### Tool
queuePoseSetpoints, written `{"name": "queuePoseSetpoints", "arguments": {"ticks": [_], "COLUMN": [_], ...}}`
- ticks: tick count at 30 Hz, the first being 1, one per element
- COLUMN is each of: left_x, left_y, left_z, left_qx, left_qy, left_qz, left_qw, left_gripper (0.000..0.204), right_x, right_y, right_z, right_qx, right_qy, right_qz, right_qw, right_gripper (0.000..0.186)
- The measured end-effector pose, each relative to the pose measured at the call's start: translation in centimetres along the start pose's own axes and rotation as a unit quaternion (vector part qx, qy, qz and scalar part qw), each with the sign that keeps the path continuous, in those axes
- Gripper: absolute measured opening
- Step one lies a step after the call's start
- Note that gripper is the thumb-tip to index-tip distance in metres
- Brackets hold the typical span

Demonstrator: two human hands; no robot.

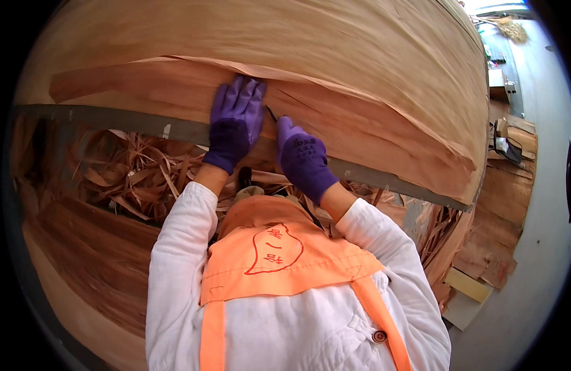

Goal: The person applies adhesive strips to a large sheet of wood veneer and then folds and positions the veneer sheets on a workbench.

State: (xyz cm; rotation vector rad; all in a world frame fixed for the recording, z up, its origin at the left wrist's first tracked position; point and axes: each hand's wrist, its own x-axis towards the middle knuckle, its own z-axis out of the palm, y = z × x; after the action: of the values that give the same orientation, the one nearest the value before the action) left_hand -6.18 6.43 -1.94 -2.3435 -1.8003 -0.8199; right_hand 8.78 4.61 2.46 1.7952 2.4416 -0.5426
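Left hand (pixel 235 120) spread flat on veneer (pixel 335 80); right hand (pixel 303 157) closed around a thin blade (pixel 271 113) at the table (pixel 112 117) edge.

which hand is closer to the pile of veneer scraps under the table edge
Left. The left hand lies flat on the veneer sheet, just above the scrap pile. The right hand grips a thin dark tool further right, away from the pile.

Purple knit gloves cover both hands (pixel 236 120), with long white sleeves (pixel 174 247) and an orange apron (pixel 279 260).
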Motion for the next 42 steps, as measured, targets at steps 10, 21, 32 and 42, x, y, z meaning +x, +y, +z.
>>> {"name": "queuePoseSetpoints", "arguments": {"ticks": [10,21,32,42], "left_x": [-0.1,0.4,0.0,0.8], "left_y": [0.1,0.7,1.2,1.6], "left_z": [0.3,-0.8,-0.4,0.1], "left_qx": [0.010,-0.027,-0.021,0.010], "left_qy": [0.014,0.000,0.005,0.003], "left_qz": [0.006,-0.008,-0.041,-0.001], "left_qw": [1.000,1.000,0.999,1.000], "left_gripper": [0.044,0.049,0.065,0.056], "right_x": [-6.5,-3.1,4.8,6.1], "right_y": [5.0,11.5,5.0,3.2], "right_z": [0.8,-7.4,-5.2,-4.3], "right_qx": [0.020,-0.007,-0.234,-0.171], "right_qy": [-0.040,0.089,0.089,0.051], "right_qz": [-0.021,-0.200,-0.273,-0.257], "right_qw": [0.999,0.976,0.929,0.950], "right_gripper": [0.016,0.013,0.013,0.010]}}
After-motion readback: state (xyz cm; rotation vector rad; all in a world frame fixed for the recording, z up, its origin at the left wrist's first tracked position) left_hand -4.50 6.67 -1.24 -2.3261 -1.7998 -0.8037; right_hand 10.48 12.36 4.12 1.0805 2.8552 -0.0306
